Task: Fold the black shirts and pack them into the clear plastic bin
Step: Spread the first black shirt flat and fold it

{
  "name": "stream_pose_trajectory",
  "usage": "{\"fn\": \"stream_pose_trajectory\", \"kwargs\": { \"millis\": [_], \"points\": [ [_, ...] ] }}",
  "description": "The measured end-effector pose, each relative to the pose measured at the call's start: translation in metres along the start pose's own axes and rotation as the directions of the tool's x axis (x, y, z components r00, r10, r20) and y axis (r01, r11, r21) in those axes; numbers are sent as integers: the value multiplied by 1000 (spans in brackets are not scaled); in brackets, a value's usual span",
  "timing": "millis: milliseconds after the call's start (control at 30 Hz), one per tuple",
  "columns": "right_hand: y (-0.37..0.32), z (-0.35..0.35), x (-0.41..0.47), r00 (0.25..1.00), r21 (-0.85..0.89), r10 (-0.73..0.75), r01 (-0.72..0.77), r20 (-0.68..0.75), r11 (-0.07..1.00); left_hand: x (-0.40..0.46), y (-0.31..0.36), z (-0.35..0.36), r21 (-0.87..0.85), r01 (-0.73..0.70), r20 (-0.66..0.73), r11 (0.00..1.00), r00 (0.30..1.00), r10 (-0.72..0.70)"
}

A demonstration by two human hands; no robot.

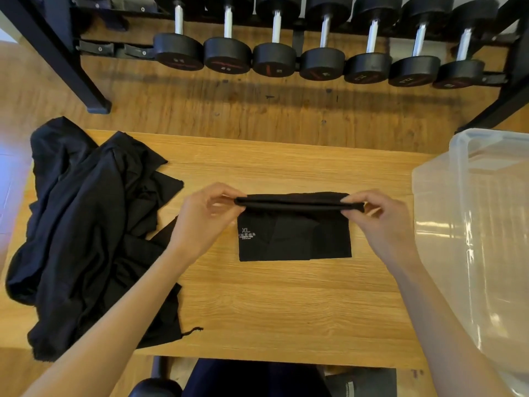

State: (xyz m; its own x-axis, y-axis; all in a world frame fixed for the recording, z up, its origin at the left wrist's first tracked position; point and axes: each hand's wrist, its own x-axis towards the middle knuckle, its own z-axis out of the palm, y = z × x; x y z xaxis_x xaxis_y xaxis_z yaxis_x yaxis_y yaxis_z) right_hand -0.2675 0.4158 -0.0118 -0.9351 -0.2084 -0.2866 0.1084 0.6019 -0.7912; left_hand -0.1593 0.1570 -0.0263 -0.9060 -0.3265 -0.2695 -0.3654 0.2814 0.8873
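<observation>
Mid-fold: shirt pinched at both ends, bin to your right

Surface: a light wooden table (257, 305), grain running left to right. Beyond its far edge lies a wood floor (229, 110), and on that floor stands a black rack (71, 61) carrying a row of black dumbbells (274, 60) with bright metal handles, ends facing you.

Work piece: the folded black shirt (294, 239) lies at the centre of the table as a compact rectangle. Its long axis runs left to right, parallel to the table's far edge. A white "XL" size print sits at the rectangle's left side and reads upright from your seat. The far edge is lifted off the wood and bunched into a thin horizontal band.

Hands: your left hand (200, 219) pinches the left end of that band between thumb and fingertips; your right hand (380, 222) pinches the right end the same way. Both are closed on fabric, and the band is stretched straight between them. The near part of the shirt rests flat on the wood.

Other items: a loose heap of black shirts (86, 224) covers the table's left end and spills over its edges, unfolded. The clear plastic bin (472, 224) stands at the right end, close to your right forearm; I cannot tell whether it holds anything.
</observation>
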Motion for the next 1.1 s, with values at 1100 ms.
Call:
{"fn": "stream_pose_trajectory", "kwargs": {
  "millis": [1100],
  "points": [
    [73, 63, -22, 881, -732, -301, 472, 365, 491, -46, -69, 75, 800, -367, 317, 474, 930, 184]
  ]
}}
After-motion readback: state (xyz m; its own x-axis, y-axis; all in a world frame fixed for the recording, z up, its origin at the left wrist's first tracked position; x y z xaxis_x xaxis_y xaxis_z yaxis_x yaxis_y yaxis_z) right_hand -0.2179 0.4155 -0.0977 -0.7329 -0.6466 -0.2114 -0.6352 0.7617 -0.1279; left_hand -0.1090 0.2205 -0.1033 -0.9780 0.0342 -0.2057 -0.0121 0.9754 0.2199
